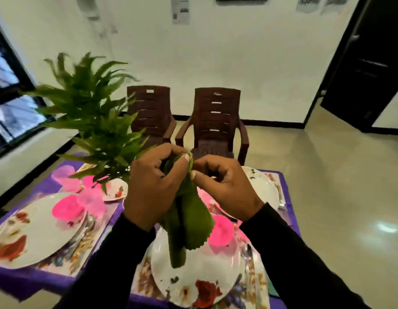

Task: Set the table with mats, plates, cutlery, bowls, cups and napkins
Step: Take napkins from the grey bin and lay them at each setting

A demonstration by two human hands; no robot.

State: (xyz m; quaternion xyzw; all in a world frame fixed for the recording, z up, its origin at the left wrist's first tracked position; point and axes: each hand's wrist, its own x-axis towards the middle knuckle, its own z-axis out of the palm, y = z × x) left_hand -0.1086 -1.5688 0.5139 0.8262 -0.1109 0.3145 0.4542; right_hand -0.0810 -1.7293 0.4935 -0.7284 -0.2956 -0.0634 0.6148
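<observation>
Green napkin (189, 221) pinched at its top by left hand (151, 186) and right hand (224, 188) fingers above a white plate (193, 273).

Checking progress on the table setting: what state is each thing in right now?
Napkin: green, folded, hanging above the near plate, pinched at its top by both hands.
Left hand: grips napkin.
Right hand: pinches napkin.
Near plate: on its mat, bare.
Left plate: on its mat.
Pink cup: on the table.
Chairs: unoccupied.

Soft daylight, seemingly from the window (6, 90); blurred, warped edges.
</observation>
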